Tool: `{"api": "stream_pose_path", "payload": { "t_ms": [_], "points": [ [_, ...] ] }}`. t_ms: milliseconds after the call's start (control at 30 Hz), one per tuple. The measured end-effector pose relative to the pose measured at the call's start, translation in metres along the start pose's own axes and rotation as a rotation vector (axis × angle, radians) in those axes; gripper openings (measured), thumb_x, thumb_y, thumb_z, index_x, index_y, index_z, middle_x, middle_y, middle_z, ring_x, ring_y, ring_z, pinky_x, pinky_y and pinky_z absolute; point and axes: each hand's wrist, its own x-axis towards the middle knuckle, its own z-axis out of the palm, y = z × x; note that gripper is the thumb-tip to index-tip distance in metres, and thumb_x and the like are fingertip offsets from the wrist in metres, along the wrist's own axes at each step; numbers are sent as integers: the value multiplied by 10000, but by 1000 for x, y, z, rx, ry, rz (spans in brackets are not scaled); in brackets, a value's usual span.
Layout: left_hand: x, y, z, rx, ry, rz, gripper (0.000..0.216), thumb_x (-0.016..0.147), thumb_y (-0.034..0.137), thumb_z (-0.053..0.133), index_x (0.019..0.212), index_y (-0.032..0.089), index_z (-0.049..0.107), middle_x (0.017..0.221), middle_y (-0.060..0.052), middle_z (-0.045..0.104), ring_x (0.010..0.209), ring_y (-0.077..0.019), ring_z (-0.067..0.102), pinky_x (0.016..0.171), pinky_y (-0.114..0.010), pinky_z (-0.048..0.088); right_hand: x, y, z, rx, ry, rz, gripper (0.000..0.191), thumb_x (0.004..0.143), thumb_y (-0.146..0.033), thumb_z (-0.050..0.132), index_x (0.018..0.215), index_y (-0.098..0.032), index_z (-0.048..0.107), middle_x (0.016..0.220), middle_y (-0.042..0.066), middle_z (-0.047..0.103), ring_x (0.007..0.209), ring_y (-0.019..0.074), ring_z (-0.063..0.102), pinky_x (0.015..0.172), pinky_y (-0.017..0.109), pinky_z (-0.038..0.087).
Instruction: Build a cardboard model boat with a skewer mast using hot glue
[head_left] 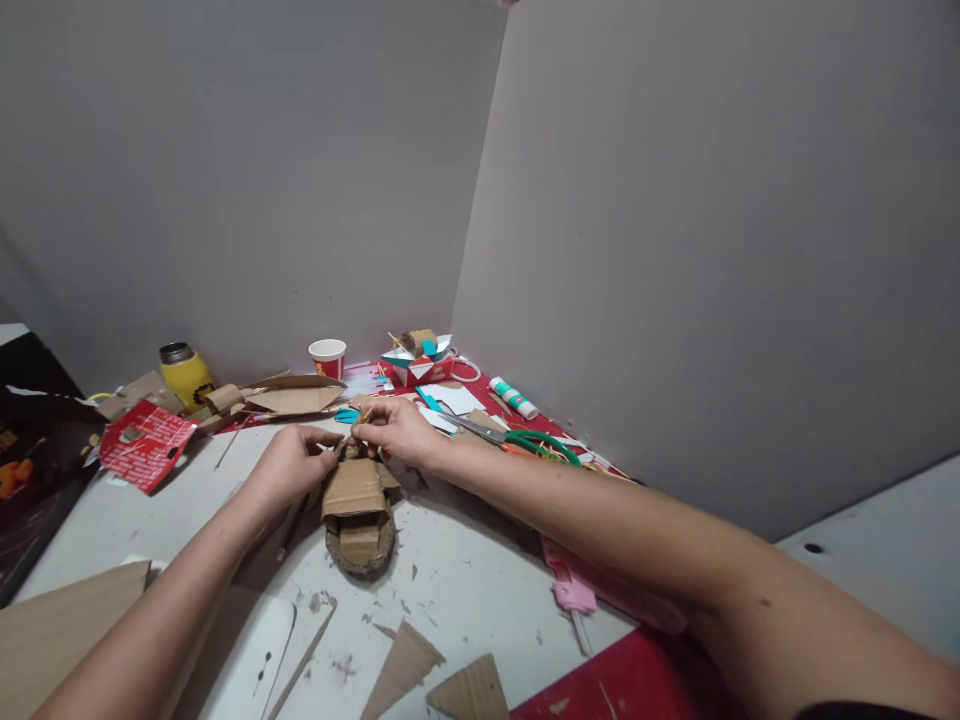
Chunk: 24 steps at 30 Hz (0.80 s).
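Note:
A small model of corrugated cardboard [358, 490], with a rounded near end and a raised band across it, lies on the white table. At its far end my left hand [289, 465] pinches the edge of the model between thumb and fingers. Beside it, my right hand [401, 432] is closed in a pinch over the same end. A tiny yellowish bit shows at its fingertips, too small to name. Both hands partly hide the model's far end. Just beyond them lies a blue paper scrap [346, 415].
Green-handled scissors [544, 445] lie beyond my right forearm, and a pink glue gun [574, 592] below it. Further back stand a yellow bottle [186, 378], a paper cup [328, 358] and a red paper tray [421, 370]. Cardboard offcuts [405, 665] lie in front.

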Motion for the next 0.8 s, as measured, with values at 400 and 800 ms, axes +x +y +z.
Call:
{"api": "stream_pose_path", "payload": {
  "t_ms": [400,800],
  "points": [
    [-2,3,4,39,52,-12,348,637,232,569,902,144,777,830,-66,776,715,-236,668,634,-286,481,0,5,-3,-33,11,-27,99,737,-131,620,660,-153,561,588,-22,627,426,60,494,367,149,368],
    [-1,-3,4,27,98,-24,357,670,276,513,887,142,764,716,-44,746,681,-227,651,628,-286,463,1,13,-7,-153,20,-129,57,715,-136,601,674,-139,639,576,-38,583,511,82,495,503,195,382]
  ]
}}
